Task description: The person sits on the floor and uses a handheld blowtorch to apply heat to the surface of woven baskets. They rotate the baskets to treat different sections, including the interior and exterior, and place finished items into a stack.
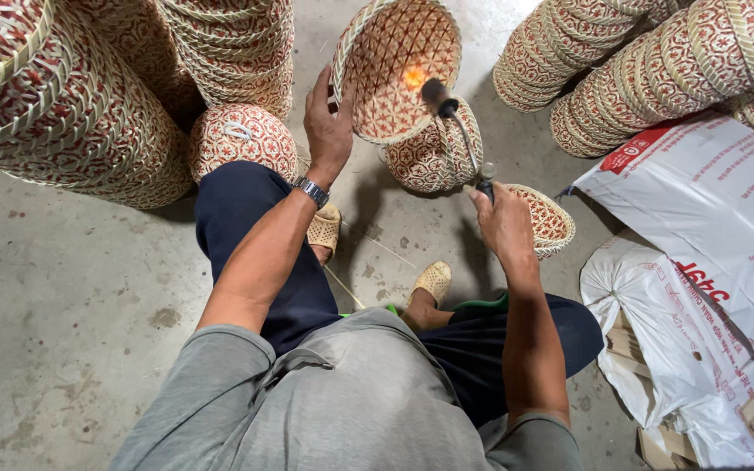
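Left hand (pixel 328 131) clamped on rim of tilted woven basket (pixel 397 70), held above the concrete floor (pixel 72 288); right hand (pixel 503 222) closed around gas torch (pixel 460 139), flame inside basket; singeing seemingly midway; finished-looking stacked baskets (pixel 89 105) along floor's far edge; sacks (pixel 708 227) right.

sacks and a small tag on the right and left

i see a large white plastic sack (pixel 708 209) lying at the right on the floor, printed in red with a red band near its top corner. just below it lies a second, crumpled white sack (pixel 665 340) with red print. a small white tag (pixel 237 131) sits on a round basket left of centre.
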